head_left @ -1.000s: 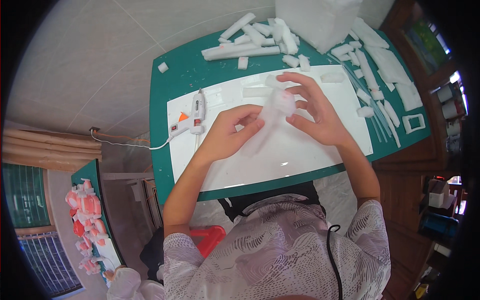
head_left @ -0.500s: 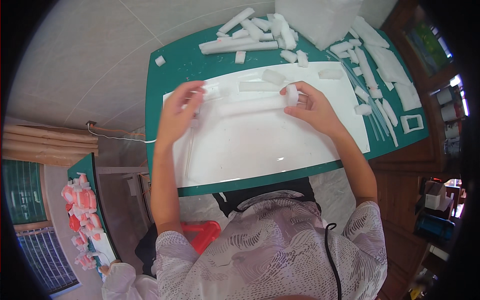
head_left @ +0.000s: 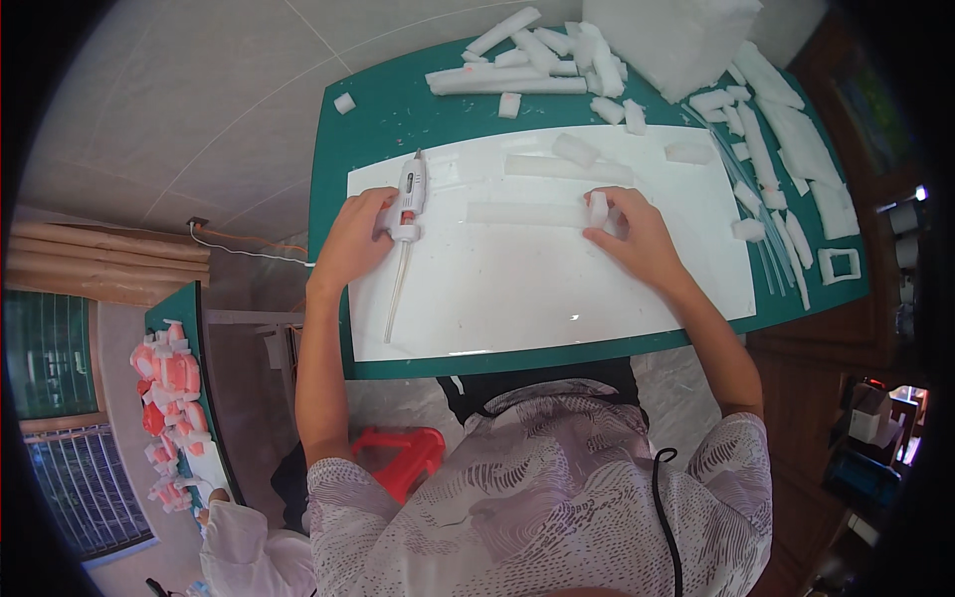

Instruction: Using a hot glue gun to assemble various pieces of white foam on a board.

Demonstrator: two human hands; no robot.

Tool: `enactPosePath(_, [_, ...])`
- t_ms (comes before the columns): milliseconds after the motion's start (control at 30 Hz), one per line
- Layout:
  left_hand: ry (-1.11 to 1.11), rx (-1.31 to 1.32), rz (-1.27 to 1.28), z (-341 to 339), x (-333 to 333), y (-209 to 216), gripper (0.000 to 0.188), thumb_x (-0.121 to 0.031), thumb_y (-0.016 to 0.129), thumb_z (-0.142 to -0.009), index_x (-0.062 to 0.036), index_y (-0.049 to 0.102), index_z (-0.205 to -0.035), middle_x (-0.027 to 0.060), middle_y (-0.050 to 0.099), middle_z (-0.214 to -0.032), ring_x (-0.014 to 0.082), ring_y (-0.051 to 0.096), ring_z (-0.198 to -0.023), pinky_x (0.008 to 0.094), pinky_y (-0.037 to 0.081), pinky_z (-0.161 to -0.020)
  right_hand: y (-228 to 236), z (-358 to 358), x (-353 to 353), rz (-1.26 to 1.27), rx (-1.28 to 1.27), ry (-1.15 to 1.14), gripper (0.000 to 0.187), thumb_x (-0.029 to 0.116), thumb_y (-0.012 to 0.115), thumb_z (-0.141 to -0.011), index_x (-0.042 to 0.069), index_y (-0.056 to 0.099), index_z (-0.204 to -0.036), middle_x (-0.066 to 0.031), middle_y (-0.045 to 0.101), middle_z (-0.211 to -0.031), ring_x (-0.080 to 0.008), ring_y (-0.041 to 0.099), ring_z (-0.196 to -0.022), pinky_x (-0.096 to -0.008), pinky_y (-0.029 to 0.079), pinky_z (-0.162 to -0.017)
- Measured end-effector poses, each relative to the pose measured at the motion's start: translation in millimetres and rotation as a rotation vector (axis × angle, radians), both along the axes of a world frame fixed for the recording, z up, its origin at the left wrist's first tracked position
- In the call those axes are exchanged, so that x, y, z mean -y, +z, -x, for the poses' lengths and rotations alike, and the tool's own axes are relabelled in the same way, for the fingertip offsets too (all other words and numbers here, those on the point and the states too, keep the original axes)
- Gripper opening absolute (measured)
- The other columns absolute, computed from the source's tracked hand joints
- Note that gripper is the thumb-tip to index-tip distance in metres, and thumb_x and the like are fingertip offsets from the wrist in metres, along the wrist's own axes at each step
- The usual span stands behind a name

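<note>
My left hand is at the left side of a white hot glue gun, its fingers curled against the gun near the trigger. The gun points away from me, and a long clear glue stick sticks out of its back end. My right hand pinches a small white foam block between thumb and fingers. That block stands at the right end of a long white foam strip lying on the white board. Beyond it lie another foam strip and a short foam piece.
The board rests on a green table. Foam offcuts and a large foam block occupy its far side. At the right are foam strips, thin rods and a square foam frame. A red stool stands below; another person is at lower left.
My left hand has drawn back from above the glue gun to its left side, uncovering it. The foam strip, blurred before, now lies still. My right hand keeps the small block.
</note>
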State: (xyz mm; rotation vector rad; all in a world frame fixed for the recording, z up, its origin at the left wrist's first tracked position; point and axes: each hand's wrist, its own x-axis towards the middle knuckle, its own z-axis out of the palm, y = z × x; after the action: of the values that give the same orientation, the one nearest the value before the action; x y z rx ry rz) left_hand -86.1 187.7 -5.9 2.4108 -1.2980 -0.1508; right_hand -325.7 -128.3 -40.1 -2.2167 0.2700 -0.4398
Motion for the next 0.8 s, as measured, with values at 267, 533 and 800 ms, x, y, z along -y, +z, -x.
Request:
enactPosePath(267, [0.223, 0.017, 0.169, 7.7, -6.2, -5.2, 0.052, 0.003, 0.065, -0.076, -0.0024, 0.051, -0.126, 0.0165, 0.066, -0.107, 0.0319, 0.064, -0.096, 0.038, 0.051, -0.083, 4.9, 1.0, -1.4, 0.056, -0.086, 0.004, 0.044, 0.014, 0.077, -0.078, 0.003, 0.06, -0.117, -0.0149, 0.062, -0.11, -0.0299, 0.058, -0.103, -0.037, 0.048, -0.089])
enactPosePath(533, [0.229, -0.394, 0.299, 35.5, -23.2, 7.9, 0.026, -0.016, 0.073, -0.081, -0.002, 0.064, -0.102, 0.0084, 0.07, -0.083, 0.0134, 0.061, -0.073, 0.0293, 0.048, -0.067, -5.2, 0.5, 1.8, 0.17, 0.013, 0.031, 0.041, 0.012, 0.076, -0.079, 0.008, 0.062, -0.117, -0.0117, 0.062, -0.109, -0.0268, 0.059, -0.095, -0.0337, 0.05, -0.078])
enactPosePath(800, [0.171, -0.434, 0.33, 41.4, -8.5, 2.0, 0.031, -0.018, 0.076, -0.079, -0.0045, 0.059, -0.102, 0.0065, 0.066, -0.08, 0.014, 0.056, -0.07, 0.0293, 0.045, -0.063, -5.7, -0.7, 0.0, 0.162, 0.012, 0.049, 0.039, 0.011, 0.074, -0.08, 0.007, 0.061, -0.116, -0.0121, 0.062, -0.111, -0.0285, 0.058, -0.099, -0.0351, 0.049, -0.084])
